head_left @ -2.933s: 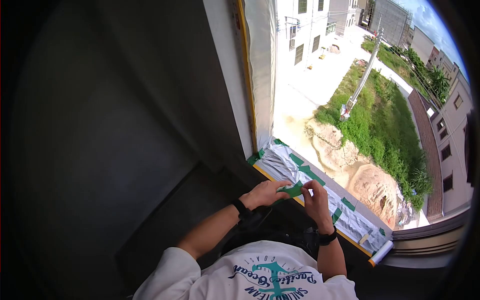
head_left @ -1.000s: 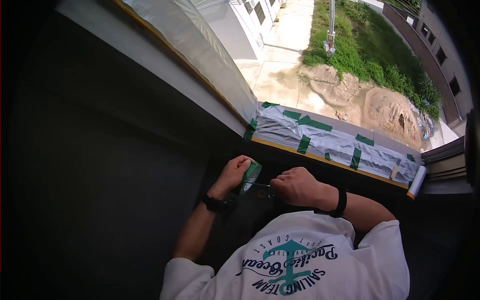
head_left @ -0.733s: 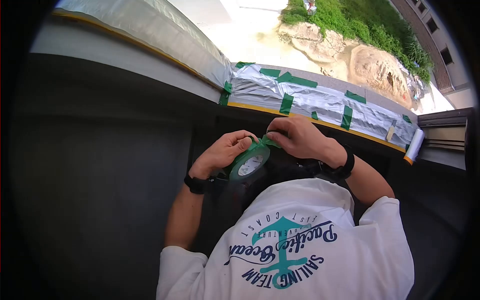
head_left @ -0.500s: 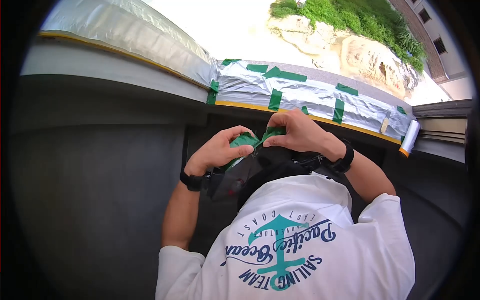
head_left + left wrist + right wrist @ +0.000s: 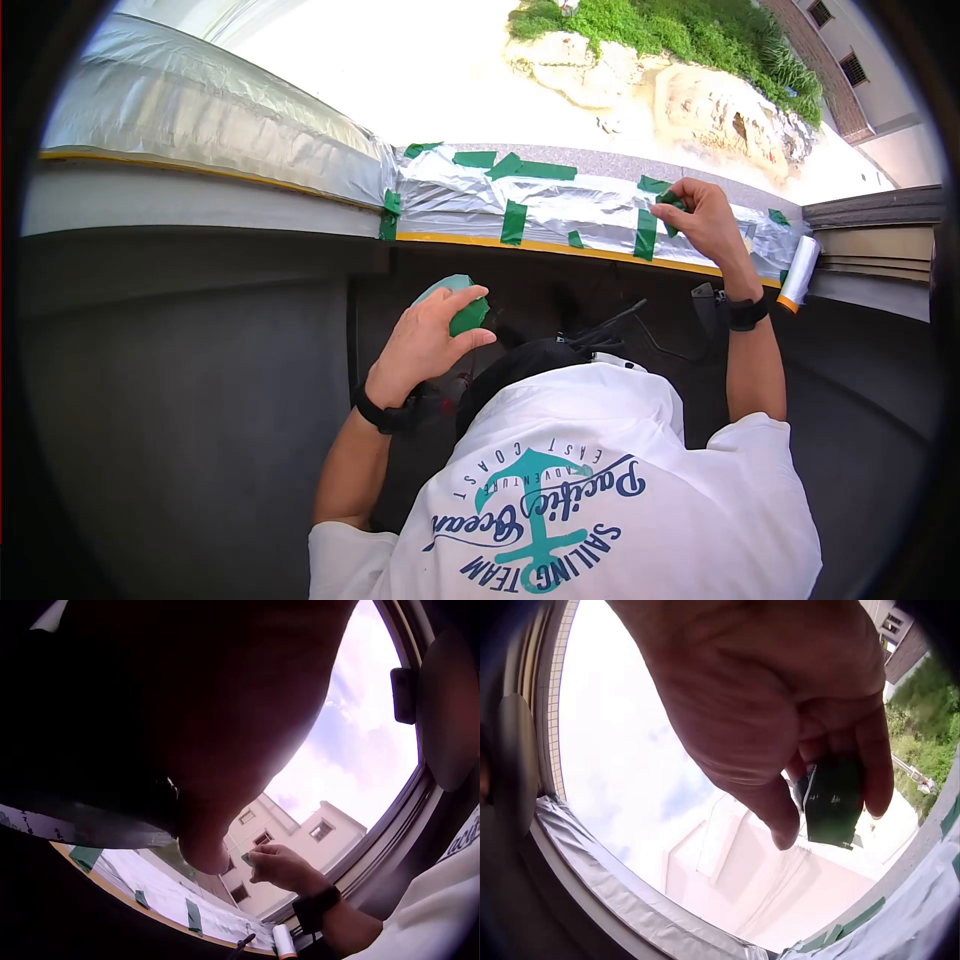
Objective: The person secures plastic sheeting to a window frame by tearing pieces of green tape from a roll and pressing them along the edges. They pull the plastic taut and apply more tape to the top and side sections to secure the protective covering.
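In the head view my left hand (image 5: 415,345) grips a roll of green tape (image 5: 469,316) low in front of the sill, thumb at its near side. My right hand (image 5: 710,222) is raised over the right part of the windowsill. Between its thumb and fingers it pinches a short torn piece of green tape (image 5: 834,808), hanging down in the right wrist view. Below that hand, silvery plastic sheeting (image 5: 590,208) covers the sill, with several green tape strips (image 5: 514,223) stuck on it. Yellow tape (image 5: 560,251) runs along the sheeting's near edge.
A white roll of film (image 5: 801,268) with an orange end hangs at the sill's right end, beside the window frame (image 5: 870,215). More sheeting (image 5: 230,110) covers the left window side. Outside the open window lie sandy ground and grass (image 5: 690,40).
The hands worked together at the tape roll; now they are apart. A piece of tape has come off in my right hand, which has moved right and up over the sill. The left keeps the roll.
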Demonstrator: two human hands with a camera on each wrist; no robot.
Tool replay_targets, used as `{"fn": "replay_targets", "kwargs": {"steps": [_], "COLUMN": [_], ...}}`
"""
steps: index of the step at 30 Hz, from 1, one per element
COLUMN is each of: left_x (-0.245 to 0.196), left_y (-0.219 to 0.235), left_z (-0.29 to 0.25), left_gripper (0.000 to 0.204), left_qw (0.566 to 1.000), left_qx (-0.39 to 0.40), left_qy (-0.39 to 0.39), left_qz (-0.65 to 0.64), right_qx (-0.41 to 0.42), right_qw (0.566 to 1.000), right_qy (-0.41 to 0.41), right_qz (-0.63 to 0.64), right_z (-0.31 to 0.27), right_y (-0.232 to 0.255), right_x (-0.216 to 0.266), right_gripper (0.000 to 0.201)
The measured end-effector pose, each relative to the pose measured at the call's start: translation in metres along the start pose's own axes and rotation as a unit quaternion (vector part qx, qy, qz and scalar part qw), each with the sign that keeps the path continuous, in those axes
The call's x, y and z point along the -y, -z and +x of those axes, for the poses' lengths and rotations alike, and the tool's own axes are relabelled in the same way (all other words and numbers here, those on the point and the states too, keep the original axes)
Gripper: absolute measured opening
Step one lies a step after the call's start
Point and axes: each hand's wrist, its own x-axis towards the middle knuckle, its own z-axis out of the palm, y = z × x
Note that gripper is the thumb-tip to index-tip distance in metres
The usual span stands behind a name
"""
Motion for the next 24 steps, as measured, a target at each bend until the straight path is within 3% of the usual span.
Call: {"fn": "replay_targets", "kwargs": {"steps": [3, 5, 7, 10, 11, 13, 19, 24], "left_x": [-0.008, -0.012, -0.021, -0.019, -0.017, -0.014, -0.023, -0.018], "left_y": [-0.004, -0.009, -0.027, -0.058, -0.067, -0.082, -0.12, -0.141], "left_z": [0.036, 0.067, 0.098, 0.147, 0.163, 0.193, 0.238, 0.245], "left_gripper": [0.067, 0.078, 0.089, 0.102, 0.102, 0.108, 0.102, 0.104], "left_qw": [0.998, 0.999, 0.988, 0.974, 0.973, 0.962, 0.957, 0.958], "left_qx": [-0.058, -0.042, -0.115, -0.159, -0.163, -0.157, -0.125, -0.148], "left_qy": [-0.005, -0.022, -0.013, 0.026, 0.025, 0.102, 0.133, 0.138], "left_qz": [-0.006, 0.007, 0.104, 0.159, 0.163, 0.2, 0.227, 0.203], "right_qx": [0.018, 0.029, 0.037, 0.035, 0.035, 0.023, 0.005, 0.02], "right_qw": [0.997, 0.994, 0.991, 0.983, 0.983, 0.982, 0.98, 0.978], "right_qy": [0.014, 0.004, -0.006, -0.005, 0.0, -0.022, -0.016, 0.008], "right_qz": [0.071, 0.11, 0.13, 0.179, 0.18, 0.186, 0.199, 0.205], "right_z": [-0.021, -0.037, -0.052, -0.071, -0.075, -0.082, -0.091, -0.091], "right_y": [0.012, -0.002, -0.014, -0.018, -0.015, -0.007, 0.018, 0.025], "right_x": [0.0, 0.006, 0.012, 0.016, 0.018, 0.018, 0.0, 0.013], "right_gripper": [0.014, 0.013, 0.014, 0.012, 0.012, 0.012, 0.013, 0.024]}}
